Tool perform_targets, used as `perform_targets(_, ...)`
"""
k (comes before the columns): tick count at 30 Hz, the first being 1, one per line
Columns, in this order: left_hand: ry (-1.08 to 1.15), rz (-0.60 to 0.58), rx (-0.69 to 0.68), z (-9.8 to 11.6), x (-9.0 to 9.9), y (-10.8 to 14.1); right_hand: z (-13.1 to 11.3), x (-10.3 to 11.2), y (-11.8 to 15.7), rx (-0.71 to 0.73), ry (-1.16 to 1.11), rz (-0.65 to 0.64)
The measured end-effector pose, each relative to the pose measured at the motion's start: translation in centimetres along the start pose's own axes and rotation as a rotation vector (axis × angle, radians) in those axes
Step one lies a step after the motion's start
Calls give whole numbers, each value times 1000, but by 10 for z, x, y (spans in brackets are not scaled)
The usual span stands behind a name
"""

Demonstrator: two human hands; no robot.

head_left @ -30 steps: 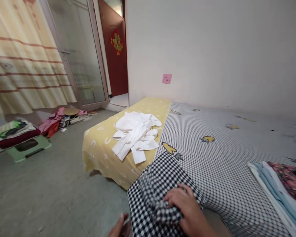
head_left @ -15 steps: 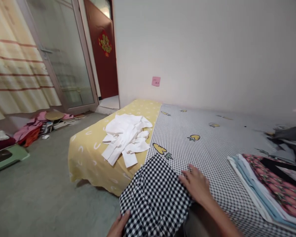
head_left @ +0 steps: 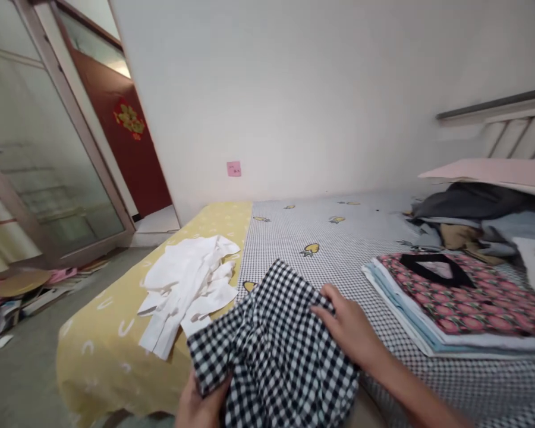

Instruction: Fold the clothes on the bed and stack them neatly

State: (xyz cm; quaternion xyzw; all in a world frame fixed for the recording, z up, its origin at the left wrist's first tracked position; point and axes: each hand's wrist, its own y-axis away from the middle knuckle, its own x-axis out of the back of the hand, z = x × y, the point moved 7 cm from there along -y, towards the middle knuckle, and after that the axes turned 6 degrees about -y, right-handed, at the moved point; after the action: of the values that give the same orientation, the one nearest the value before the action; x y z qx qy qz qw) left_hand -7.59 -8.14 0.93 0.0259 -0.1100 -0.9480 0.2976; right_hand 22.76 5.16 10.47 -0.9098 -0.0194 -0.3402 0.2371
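A black-and-white checked garment (head_left: 285, 339), folded and rumpled, is held up in front of me near the bed's edge. My left hand (head_left: 203, 401) grips its lower left edge, with the thumb over the cloth. On its upper right edge, my right hand (head_left: 350, 327) closes with fingers and thumb around the fabric. The garment's lower end runs out of view. Beyond it, a crumpled white garment (head_left: 187, 291) lies on the yellow cover (head_left: 98, 345). To the right sits a stack of folded clothes with a pink-and-black patterned top (head_left: 463, 303) uppermost.
The bed has a small-checked sheet (head_left: 285, 238) with pineapple prints. Dark and grey clothes (head_left: 463, 208) are heaped at the far right, below a pink board-like sheet (head_left: 494, 169). A pink note (head_left: 233, 169) is on the wall. Assorted items (head_left: 27, 291) lie on the floor at left.
The view has turned right, bringing more of the folded stack and heap into sight. The checked garment is lifted and bunched, and my right hand has gone from lying open beside it to gripping it.
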Motion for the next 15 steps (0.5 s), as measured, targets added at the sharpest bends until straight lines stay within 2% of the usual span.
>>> perform_targets(3,111,-116,-43,67,-74,-21,25,54,-34,-78,216,151)
perform_targets(5,50,-89,-44,88,-111,-44,56,76,-49,-227,362,174)
perform_targets(6,8,-53,-37,91,-122,-57,74,81,-53,-310,418,151)
perform_targets(8,-80,18,-39,84,-132,-83,113,80,-50,-442,481,60)
perform_targets(11,-217,65,-119,63,-126,-107,158,64,-31,-453,525,-47)
perform_targets(13,-336,73,-226,56,-117,-114,171,54,-16,-400,530,-14)
perform_targets(15,-469,69,-346,57,-114,-118,167,44,-7,-306,457,41)
